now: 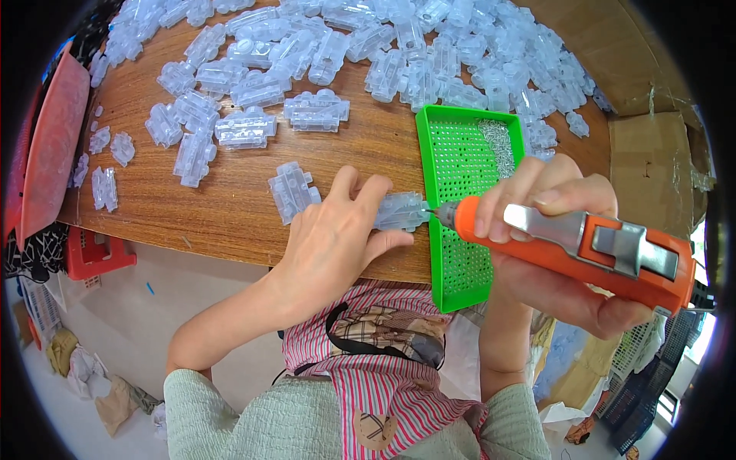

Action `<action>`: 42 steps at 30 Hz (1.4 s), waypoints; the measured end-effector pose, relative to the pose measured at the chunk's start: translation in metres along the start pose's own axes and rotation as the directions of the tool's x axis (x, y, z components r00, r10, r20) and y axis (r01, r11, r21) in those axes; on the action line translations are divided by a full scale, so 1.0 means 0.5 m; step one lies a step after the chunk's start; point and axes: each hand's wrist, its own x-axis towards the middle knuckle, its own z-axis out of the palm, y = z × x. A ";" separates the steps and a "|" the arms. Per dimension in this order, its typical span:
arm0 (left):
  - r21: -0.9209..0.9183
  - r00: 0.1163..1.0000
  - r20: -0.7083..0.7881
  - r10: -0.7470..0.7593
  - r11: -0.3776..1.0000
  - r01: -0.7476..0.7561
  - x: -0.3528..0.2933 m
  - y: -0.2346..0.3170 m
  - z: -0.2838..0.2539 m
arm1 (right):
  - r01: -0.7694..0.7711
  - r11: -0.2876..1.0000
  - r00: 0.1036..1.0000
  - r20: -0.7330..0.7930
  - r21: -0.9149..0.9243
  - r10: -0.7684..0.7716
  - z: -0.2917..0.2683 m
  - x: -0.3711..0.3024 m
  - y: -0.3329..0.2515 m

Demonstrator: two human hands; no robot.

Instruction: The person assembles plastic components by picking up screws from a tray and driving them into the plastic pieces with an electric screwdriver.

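Clear plastic part (402,211) on the table edge — we hold it at one end and bring a driver to the other.
Nearest us is a striped apron (383,414); beyond it, our left hand (326,234) grips the part's left end, thumb stretched along the near side and fingers bent on the far side. Our right hand (563,188) has its fingers wrapped round an orange driver (571,257), whose tip is at the part's right end; we cannot tell whether they touch. Just beside the part, a green perforated tray (458,157) overhangs the table edge, with small silvery pieces (498,146) in its far right corner. Another clear piece (293,192) lies left of our left hand. Farther off — many more clear pieces (318,111) spread over the wooden table (383,149), with cardboard (652,149) at the right.
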 end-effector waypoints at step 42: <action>-0.282 0.981 0.125 -0.151 0.942 0.180 0.001 0.001 0.044 | -0.152 0.988 0.800 -0.589 -0.006 0.119 -0.051 -0.022 0.052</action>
